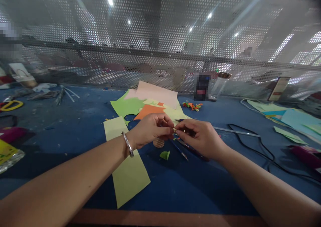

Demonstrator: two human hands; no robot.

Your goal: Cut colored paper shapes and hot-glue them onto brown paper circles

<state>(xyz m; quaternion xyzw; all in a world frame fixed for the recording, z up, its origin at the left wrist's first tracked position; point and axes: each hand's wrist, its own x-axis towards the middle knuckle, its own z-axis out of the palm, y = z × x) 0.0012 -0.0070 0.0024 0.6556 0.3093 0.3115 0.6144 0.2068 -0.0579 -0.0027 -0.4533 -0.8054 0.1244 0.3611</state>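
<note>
Over the middle of the blue table, my left hand point(152, 128) and my right hand point(200, 135) meet at the fingertips. Both pinch a tiny yellowish paper piece point(175, 130), mostly covered by the fingers. Below them on the table lie a folded green paper scrap point(165, 155), a round wooden-looking disc point(158, 142) and a thin blue pen-like tool point(181, 150). A darker slim tool point(194, 150) is partly hidden under my right hand. Beneath my left wrist a pale yellow-green paper strip point(131, 180) lies flat.
Coloured paper sheets point(157, 93) are piled behind my hands, with small orange and green paper bits point(192, 106) beside them. A black cable point(260, 150) and a metal ruler point(237, 131) lie right. Yellow-handled scissors point(12, 105) are far left. A perforated metal screen point(160, 36) closes the back.
</note>
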